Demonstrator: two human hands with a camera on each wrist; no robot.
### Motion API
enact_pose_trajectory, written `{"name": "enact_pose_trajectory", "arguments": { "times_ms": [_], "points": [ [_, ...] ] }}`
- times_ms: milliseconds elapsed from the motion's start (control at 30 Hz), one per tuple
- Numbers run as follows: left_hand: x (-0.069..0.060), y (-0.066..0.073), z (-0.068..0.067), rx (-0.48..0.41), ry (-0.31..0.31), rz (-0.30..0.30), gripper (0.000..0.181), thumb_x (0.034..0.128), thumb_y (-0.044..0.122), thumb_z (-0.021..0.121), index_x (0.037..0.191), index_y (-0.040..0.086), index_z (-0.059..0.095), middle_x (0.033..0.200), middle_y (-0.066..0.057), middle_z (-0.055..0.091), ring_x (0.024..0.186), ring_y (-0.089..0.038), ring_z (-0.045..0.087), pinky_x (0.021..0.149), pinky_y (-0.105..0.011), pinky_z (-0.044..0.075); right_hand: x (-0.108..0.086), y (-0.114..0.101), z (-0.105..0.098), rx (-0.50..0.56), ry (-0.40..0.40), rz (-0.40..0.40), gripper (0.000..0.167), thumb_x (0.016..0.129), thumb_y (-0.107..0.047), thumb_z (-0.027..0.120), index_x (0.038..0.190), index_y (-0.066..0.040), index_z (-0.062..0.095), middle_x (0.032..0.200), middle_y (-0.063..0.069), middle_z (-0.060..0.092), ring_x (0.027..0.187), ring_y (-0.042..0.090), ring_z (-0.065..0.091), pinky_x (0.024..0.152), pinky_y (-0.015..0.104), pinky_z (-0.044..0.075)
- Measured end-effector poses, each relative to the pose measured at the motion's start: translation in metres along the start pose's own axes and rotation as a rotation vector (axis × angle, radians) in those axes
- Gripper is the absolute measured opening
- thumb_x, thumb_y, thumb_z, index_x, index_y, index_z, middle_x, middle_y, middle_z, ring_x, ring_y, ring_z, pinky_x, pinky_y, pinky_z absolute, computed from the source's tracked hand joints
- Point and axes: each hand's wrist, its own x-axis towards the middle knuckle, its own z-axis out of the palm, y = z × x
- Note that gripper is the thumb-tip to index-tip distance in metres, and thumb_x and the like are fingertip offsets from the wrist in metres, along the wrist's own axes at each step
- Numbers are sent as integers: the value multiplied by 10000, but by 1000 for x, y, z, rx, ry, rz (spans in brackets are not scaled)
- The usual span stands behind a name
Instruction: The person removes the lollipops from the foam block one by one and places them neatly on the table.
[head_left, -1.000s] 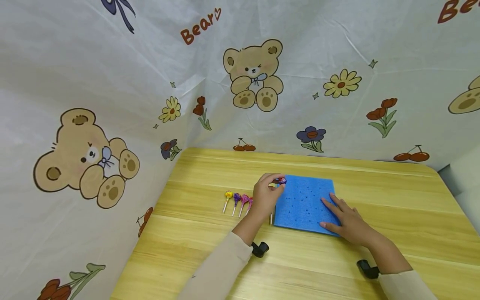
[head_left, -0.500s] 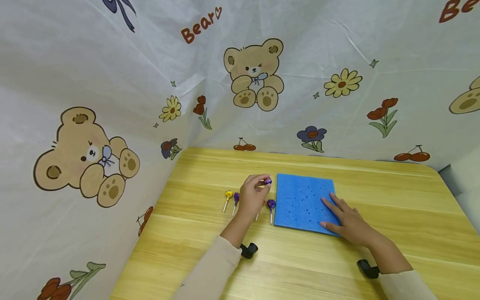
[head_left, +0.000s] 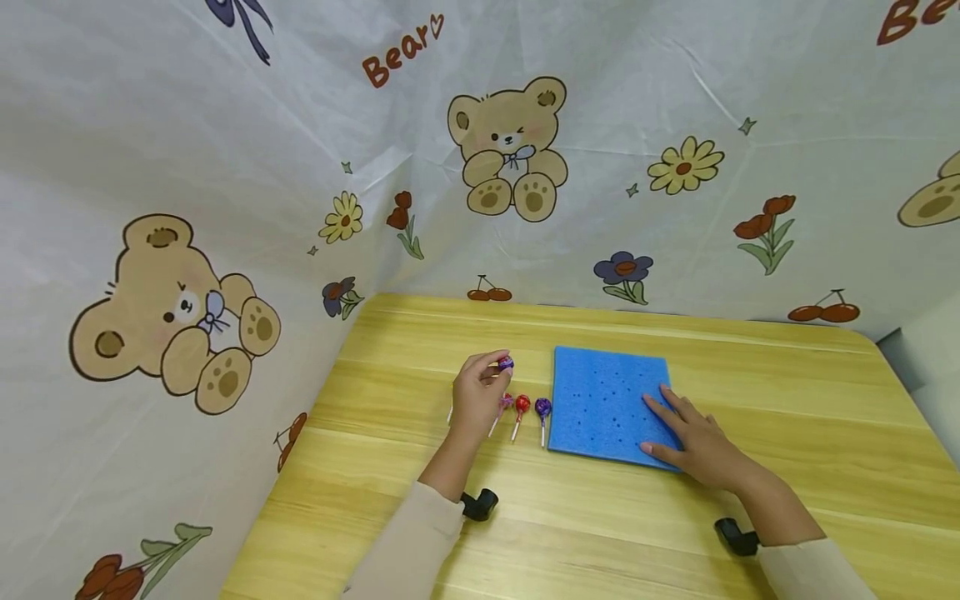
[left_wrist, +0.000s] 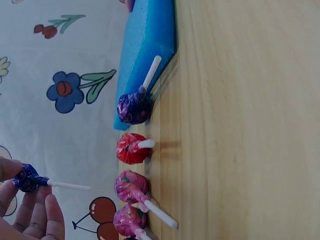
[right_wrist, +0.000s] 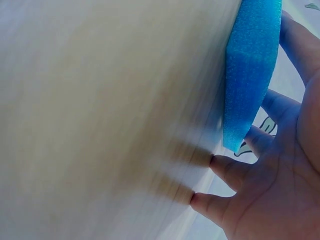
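My left hand (head_left: pixel 474 400) pinches a purple-wrapped lollipop (left_wrist: pixel 26 179) by its candy head, above the row on the table. Its white stick points away from the fingers in the left wrist view. Below and beside this hand lie a pink lollipop (head_left: pixel 507 401), a red lollipop (head_left: pixel 522 403) and another purple lollipop (head_left: pixel 543 407); a second pink lollipop (left_wrist: pixel 129 220) shows from the wrist. The hand covers the row's left end. My right hand (head_left: pixel 701 446), fingers spread, rests on the right edge of a blue foam block (head_left: pixel 600 396) dotted with small holes.
Light wooden table (head_left: pixel 600 517) lies under everything. A white cloth (head_left: pixel 420 125) printed with bears and flowers rises behind it and along its left side. Black wrist mounts (head_left: pixel 480 504) stick out below the sleeves.
My left hand has carried the purple lollipop leftward from the foam block's upper left corner to above the row. The red and right-hand purple lollipops are uncovered. The right hand stays put.
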Motion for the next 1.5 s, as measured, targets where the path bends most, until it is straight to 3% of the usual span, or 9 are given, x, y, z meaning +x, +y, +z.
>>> {"name": "enact_pose_trajectory", "arguments": {
  "times_ms": [333,600,867,1267,1500],
  "points": [
    [1,-11,-19,-41,43,-8,253,945,155,719,1196,188,734,1188,-55,653,1046,-236,669,833,-206,588,0,-3,-2,15,-8,12,852,938,-482,677,1606,-134,279,1670,261,123,1482,596,125,1079,844,83],
    [6,-16,-33,2,93,-52,278,932,153,732,1210,149,742,1212,-60,643,1013,-215,656,787,-184,582,-1,-3,-2,17,-12,9,851,938,-479,678,1606,-134,279,1666,267,130,1478,598,133,1077,845,84],
    [11,-22,-48,23,103,-95,327,914,112,742,1240,135,726,1227,-48,628,1018,-209,650,774,-181,576,-1,-2,-1,29,-20,12,848,943,-480,671,1608,-133,275,1671,265,117,1482,602,105,1081,844,62],
    [14,-28,-71,105,117,-128,383,905,-18,691,1272,92,708,1224,-117,641,980,-219,669,745,-170,569,-1,-3,-3,37,-31,15,852,946,-473,669,1610,-127,264,1674,265,98,1482,608,84,1081,844,46],
    [16,-34,-83,199,99,-221,389,910,30,693,1280,148,712,1182,-107,655,991,-220,673,662,-206,530,1,-4,-3,30,-29,20,861,941,-488,669,1609,-123,266,1673,264,99,1486,601,86,1080,847,47]
  ]
}}
